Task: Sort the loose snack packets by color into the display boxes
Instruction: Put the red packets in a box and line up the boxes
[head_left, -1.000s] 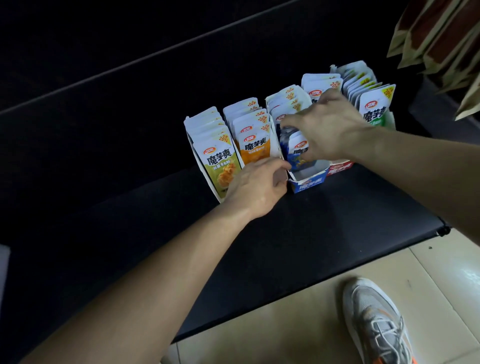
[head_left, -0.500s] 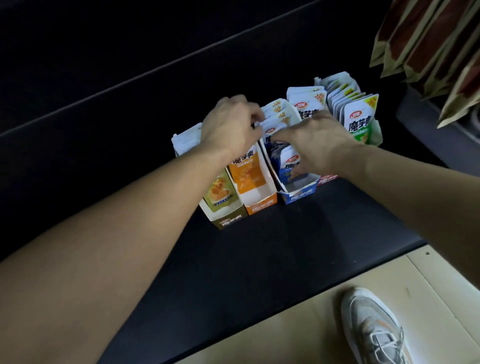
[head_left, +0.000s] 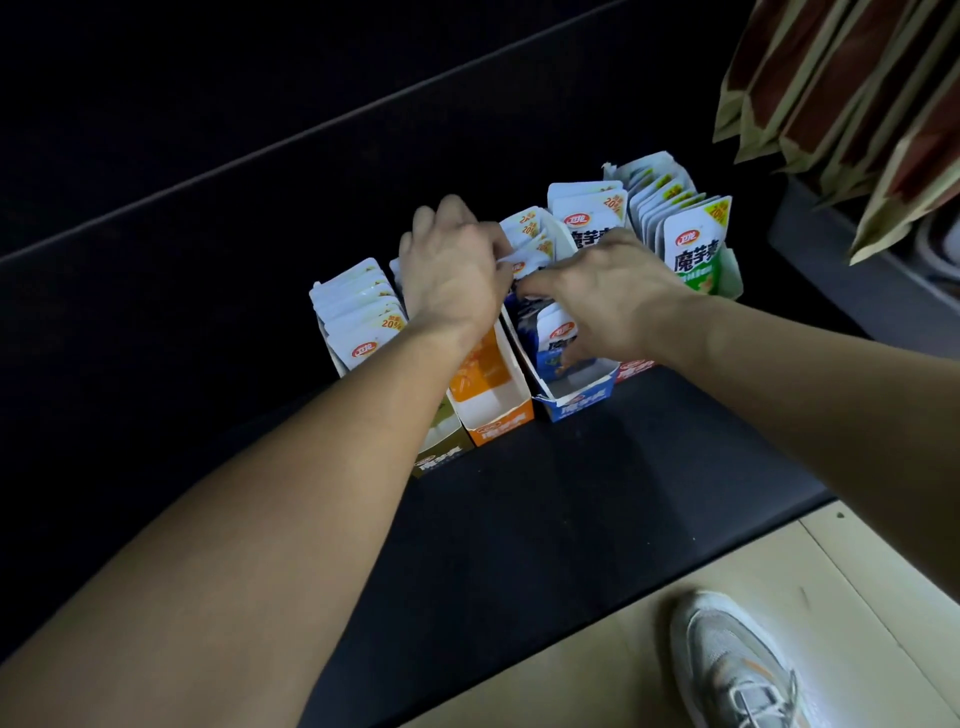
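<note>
**Both hands meet over the blue row**

Five display boxes stand side by side on the dark desk (head_left: 571, 493), and both hands are at the middle one. The blue display box (head_left: 576, 402) runs lengthwise from its open near end to the far side, leaning a little left. The blue packets (head_left: 558, 338) stand upright inside it, filed one behind another along that line.

The right hand (head_left: 618, 296) sits straight above the near packets. Its thumb points left and its fingers curl down round the front of them, so it grips that bunch. The left hand (head_left: 457, 280) comes in across the orange display box (head_left: 506, 418) and lies on the tops of the far packets in the same row. Its fingertips are blurred, and I cannot tell whether they pinch or only press.

Bare box floor shows at the near end. I judge any shuffling would run along the box's length, with the right hand better placed.
</note>
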